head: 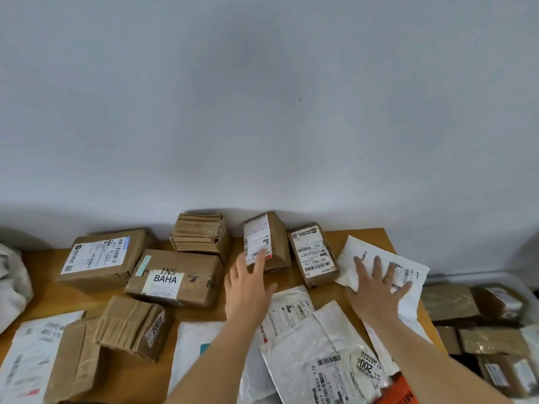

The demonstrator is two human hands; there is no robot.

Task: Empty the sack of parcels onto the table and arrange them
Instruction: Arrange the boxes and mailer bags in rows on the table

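Observation:
Parcels cover the wooden table. Brown boxes stand at the back: one with a large label, a "BAHA" box, a taped box, a tall labelled box and a smaller labelled box. White mailer bags lie in front. My left hand reaches with straight fingers toward the tall labelled box, fingertips at its label. My right hand lies flat with spread fingers on a white mailer at the back right. A white sack sits at the far left.
A grey wall rises right behind the table. A bin with several more brown parcels stands off the table's right edge. Two brown boxes and a white mailer occupy the near left. An orange packet shows at the bottom.

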